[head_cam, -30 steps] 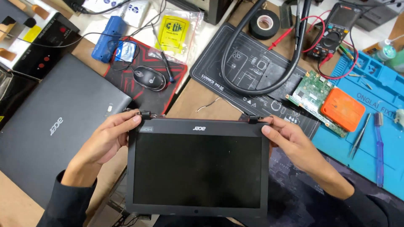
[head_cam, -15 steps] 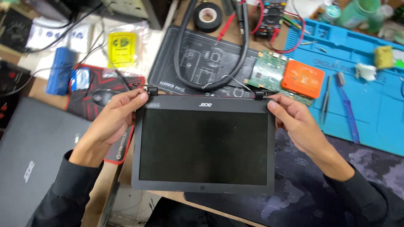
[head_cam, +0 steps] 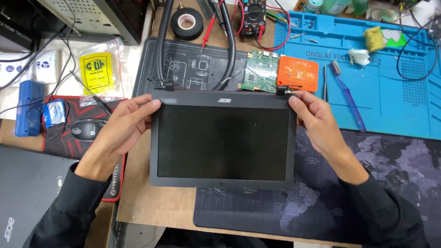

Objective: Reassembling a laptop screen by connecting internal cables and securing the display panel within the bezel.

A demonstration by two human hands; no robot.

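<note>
Screen panel (head_cam: 223, 139) carried rightward across the bench, off the closed laptop (head_cam: 27, 193) and onto the dark desk mat (head_cam: 349, 183). Left hand (head_cam: 121, 126) and right hand (head_cam: 317, 120) shifted with it. Mouse (head_cam: 87, 129) now left of panel.

1. The left hand (head_cam: 123, 126) is bare, with no glove, ring or watch showing on it.
2. The left forearm wears a long black fabric sleeve (head_cam: 59, 213) that ends at the wrist in a plain cuff, with soft folds along its length.
3. The right hand (head_cam: 317, 121) is likewise bare, with short, trimmed nails visible on its fingertips.
4. The right forearm is covered by a matching long black fabric sleeve (head_cam: 388, 213), creased near the wrist, with no markings or buttons visible.
</note>
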